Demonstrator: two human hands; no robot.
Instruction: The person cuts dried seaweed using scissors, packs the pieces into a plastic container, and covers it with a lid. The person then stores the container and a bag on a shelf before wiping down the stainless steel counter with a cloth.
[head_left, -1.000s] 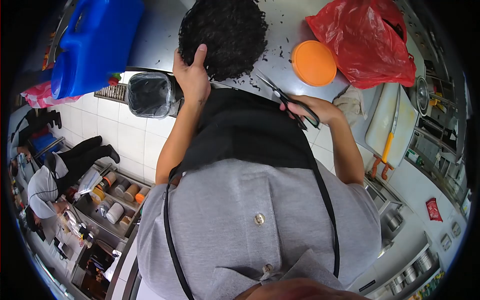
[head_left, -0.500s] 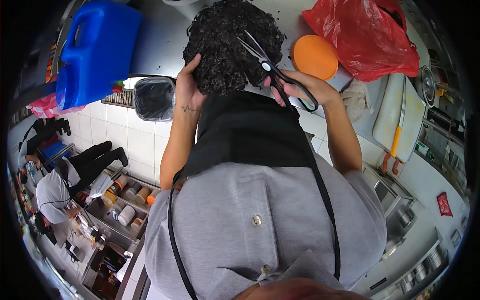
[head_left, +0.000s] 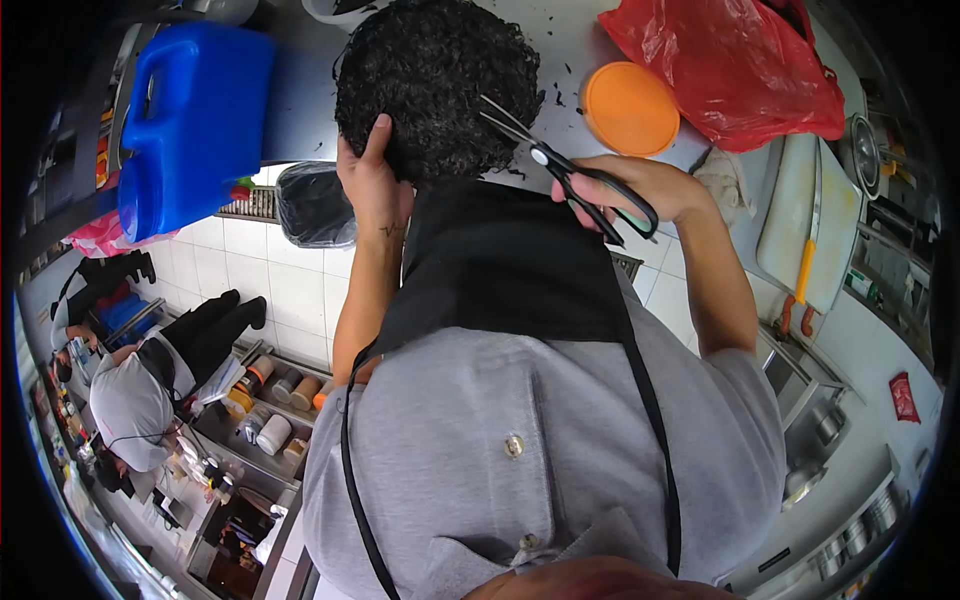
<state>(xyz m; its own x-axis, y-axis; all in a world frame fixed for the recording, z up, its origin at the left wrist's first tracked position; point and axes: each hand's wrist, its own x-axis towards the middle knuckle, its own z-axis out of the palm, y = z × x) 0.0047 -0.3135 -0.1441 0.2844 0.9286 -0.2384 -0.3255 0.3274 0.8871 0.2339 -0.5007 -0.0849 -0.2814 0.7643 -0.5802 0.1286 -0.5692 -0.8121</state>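
A large round mass of dark, stringy, shredded material (head_left: pixel 437 85) is at the near edge of the metal table (head_left: pixel 300 110). My left hand (head_left: pixel 374 182) grips its lower left side, thumb on top and the other fingers mostly hidden beneath. In my right hand (head_left: pixel 625 190) are black-handled scissors (head_left: pixel 543 157), fingers through and around the handles. The slightly parted blades point up and left, their tips over the right side of the mass. Small dark bits lie on the table to the right, beside an orange round lid (head_left: pixel 630 108).
A blue jug (head_left: pixel 200 110) stands at the left, a lined bin (head_left: pixel 315 205) below the table edge. A red plastic bag (head_left: pixel 725 70), a cloth (head_left: pixel 722 185) and a cutting board (head_left: pixel 780 235) with a yellow-handled knife (head_left: pixel 806 268) are at right. Another person (head_left: pixel 135 405) is at lower left.
The dark mass was lifted and turned toward me, then shifted left with my left hand. The scissors moved up over the mass, then slightly back to the right. A pale bowl has come into view behind.
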